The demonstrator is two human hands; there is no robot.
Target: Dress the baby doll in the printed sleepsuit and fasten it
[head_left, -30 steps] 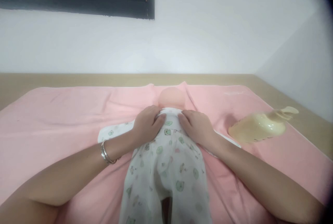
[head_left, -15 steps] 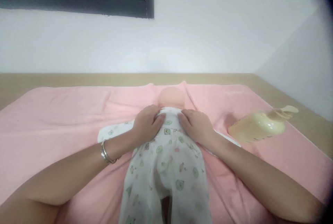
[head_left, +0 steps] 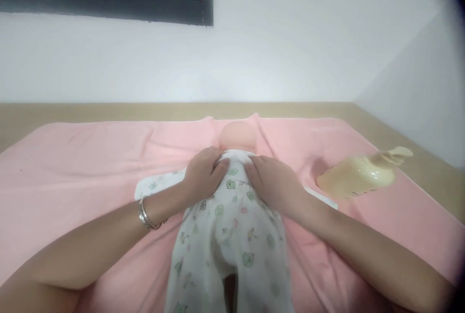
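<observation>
Two hands, one doll between them

What seems to be a doll [head_left: 228,221] lies on the pink cloth [head_left: 90,158], its long axis running straight away from the person, the round head [head_left: 238,137] at the far end. The left hand [head_left: 204,172] and the right hand [head_left: 274,182] both touch its upper part from opposite sides, so neither is nearer. Both thumbs rest on the front; whether the fingers grasp the fabric, I cannot tell. Its white outfit carries small green animal prints, with loose, creased legs and sleeves spread outward.

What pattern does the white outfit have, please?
The outfit has scattered, mostly green prints; head view.
</observation>
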